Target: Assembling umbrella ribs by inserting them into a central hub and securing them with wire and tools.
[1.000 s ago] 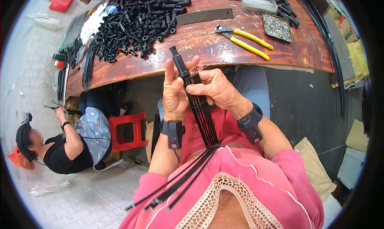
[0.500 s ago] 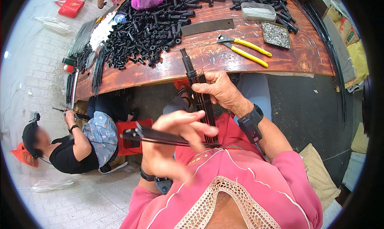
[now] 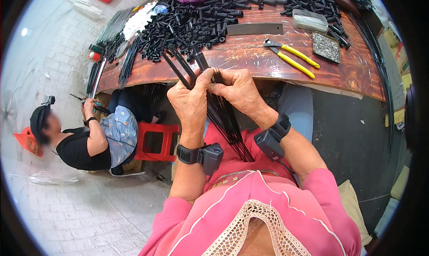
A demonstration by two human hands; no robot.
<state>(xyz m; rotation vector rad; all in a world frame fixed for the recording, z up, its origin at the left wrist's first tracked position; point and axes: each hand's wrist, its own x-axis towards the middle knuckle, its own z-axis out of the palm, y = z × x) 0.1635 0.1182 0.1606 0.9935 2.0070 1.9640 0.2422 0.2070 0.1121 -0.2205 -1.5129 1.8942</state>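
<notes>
Both hands meet over my lap, just off the table's near edge. My left hand (image 3: 190,102) is closed, thumb and fingers pinching several flat black ribs (image 3: 179,68) whose ends fan out upward. My right hand (image 3: 241,91) grips a dark bundle of thin ribs (image 3: 228,128), which look like umbrella ribs. From between the hands rises a black plastic tube (image 3: 201,59) at the head of that bundle. Its lower end slants down onto my red clothing. The thumbs are close together at the tube's base, and the fingertips hide the joint there.
On the wooden table (image 3: 339,73) lie yellow-handled cutting pliers (image 3: 295,59), a flat metal bar (image 3: 254,29), a tin of small metal bits (image 3: 326,47), a clear box (image 3: 309,20) and heaped black plastic fittings (image 3: 178,30). At left a co-worker (image 3: 85,142) sits near a red stool (image 3: 156,141).
My left hand has come up to the right one, its spread fingers closing. The ribs it carried sideways now stand upright beside the tube. The whole view has shifted slightly.
</notes>
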